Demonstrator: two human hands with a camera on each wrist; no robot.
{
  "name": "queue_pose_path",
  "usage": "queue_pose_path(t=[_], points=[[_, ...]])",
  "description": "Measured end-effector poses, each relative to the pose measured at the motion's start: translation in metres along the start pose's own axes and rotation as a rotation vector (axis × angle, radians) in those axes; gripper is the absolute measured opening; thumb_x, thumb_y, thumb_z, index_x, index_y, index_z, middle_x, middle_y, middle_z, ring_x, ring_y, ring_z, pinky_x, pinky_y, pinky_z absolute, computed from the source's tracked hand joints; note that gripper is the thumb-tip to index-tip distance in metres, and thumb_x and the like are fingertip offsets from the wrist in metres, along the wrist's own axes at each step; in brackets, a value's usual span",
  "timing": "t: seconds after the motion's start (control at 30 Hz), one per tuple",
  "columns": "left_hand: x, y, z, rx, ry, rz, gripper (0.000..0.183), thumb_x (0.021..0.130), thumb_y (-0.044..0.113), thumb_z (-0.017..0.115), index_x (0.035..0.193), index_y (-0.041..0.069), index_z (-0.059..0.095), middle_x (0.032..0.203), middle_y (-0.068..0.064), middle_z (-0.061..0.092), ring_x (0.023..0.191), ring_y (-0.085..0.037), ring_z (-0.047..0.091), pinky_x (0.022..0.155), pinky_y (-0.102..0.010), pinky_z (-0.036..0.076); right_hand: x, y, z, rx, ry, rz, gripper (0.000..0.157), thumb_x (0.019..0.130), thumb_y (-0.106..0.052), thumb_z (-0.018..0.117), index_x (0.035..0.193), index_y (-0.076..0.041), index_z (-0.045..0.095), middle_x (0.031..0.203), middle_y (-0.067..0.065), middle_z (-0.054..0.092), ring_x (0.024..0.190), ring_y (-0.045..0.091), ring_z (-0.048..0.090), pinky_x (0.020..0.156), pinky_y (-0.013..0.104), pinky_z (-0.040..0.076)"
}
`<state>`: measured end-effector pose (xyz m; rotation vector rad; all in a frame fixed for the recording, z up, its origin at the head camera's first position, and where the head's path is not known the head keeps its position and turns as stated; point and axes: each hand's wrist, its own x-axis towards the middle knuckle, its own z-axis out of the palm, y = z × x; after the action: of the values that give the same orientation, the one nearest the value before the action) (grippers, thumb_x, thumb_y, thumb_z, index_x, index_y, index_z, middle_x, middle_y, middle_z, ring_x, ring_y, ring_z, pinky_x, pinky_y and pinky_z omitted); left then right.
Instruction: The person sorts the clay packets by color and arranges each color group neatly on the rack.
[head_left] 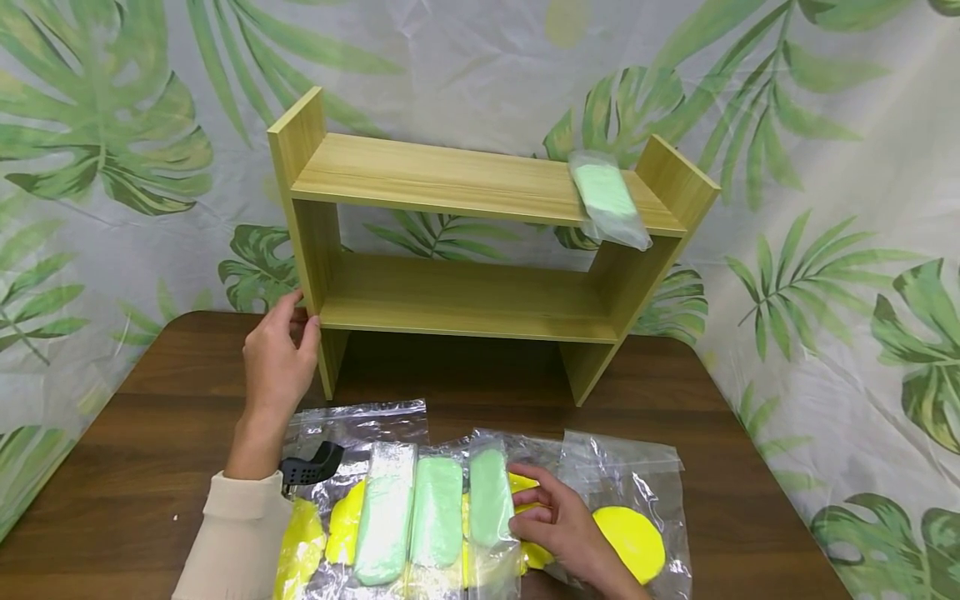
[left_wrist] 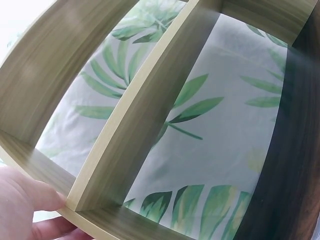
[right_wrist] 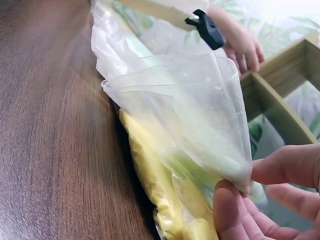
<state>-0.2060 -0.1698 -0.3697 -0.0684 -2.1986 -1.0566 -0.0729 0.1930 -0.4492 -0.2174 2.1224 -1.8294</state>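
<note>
My left hand point(head_left: 279, 357) grips the left side panel of a small wooden shelf point(head_left: 465, 296), at the height of its middle board. In the left wrist view the thumb of that hand point(left_wrist: 30, 195) lies on the panel's front edge. With thumb and fingers, my right hand point(head_left: 562, 527) pinches the edge of a clear plastic bag holding a pale green slab point(head_left: 491, 498). The right wrist view shows this bag point(right_wrist: 190, 115) tilted up over bagged yellow lumps point(right_wrist: 150, 170). Two more pale green slabs point(head_left: 437, 510) in clear bags lie just left of it.
Another bagged pale green slab point(head_left: 606, 192) lies on the top board's right end, its bag hanging over the front edge. A bagged yellow disc point(head_left: 630, 543) is right of my right hand. The brown table point(head_left: 135, 467) meets a leaf-print cloth point(head_left: 480, 67) behind.
</note>
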Motion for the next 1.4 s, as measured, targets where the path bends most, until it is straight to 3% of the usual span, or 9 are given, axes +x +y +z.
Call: queue_pose_path(t=[0.23, 0.57, 1.03, 1.4], points=[[0.000, 0.001, -0.001, 0.010, -0.010, -0.010, 0.035, 0.094, 0.009, 0.059, 0.128, -0.003, 0.056, 0.100, -0.022, 0.067, 0.084, -0.035, 0.066, 0.073, -0.051, 0.048, -0.001, 0.001, 0.000, -0.087, 0.043, -0.001, 0.049, 0.085, -0.008, 0.071, 0.132, -0.003, 0.057, 0.110, 0.017, 0.059, 0.090, 0.020, 0.067, 0.074, 0.026, 0.053], [0.002, 0.001, -0.003, -0.001, 0.006, 0.008, 0.034, 0.093, 0.005, 0.060, 0.126, -0.002, 0.058, 0.098, -0.023, 0.068, 0.082, -0.035, 0.067, 0.072, -0.051, 0.047, -0.001, -0.004, -0.006, -0.167, 0.049, 0.034, 0.057, 0.083, -0.010, 0.074, 0.136, -0.009, 0.054, 0.116, 0.016, 0.055, 0.093, 0.025, 0.058, 0.073, 0.027, 0.052], [0.000, 0.001, -0.003, 0.006, -0.003, -0.001, 0.035, 0.093, 0.006, 0.059, 0.127, -0.001, 0.057, 0.099, -0.022, 0.068, 0.085, -0.036, 0.067, 0.075, -0.053, 0.046, -0.002, -0.005, -0.011, -0.073, 0.031, 0.001, 0.060, 0.083, -0.004, 0.072, 0.139, -0.007, 0.050, 0.119, 0.021, 0.050, 0.091, 0.024, 0.060, 0.069, 0.025, 0.052], [0.000, -0.001, -0.001, 0.002, 0.002, 0.000, 0.034, 0.093, 0.006, 0.061, 0.126, -0.001, 0.058, 0.098, -0.022, 0.068, 0.084, -0.036, 0.067, 0.076, -0.053, 0.045, 0.001, -0.019, -0.013, 0.006, 0.026, -0.101, 0.059, 0.084, 0.000, 0.070, 0.139, -0.001, 0.047, 0.121, 0.025, 0.046, 0.091, 0.019, 0.061, 0.072, 0.026, 0.053]])
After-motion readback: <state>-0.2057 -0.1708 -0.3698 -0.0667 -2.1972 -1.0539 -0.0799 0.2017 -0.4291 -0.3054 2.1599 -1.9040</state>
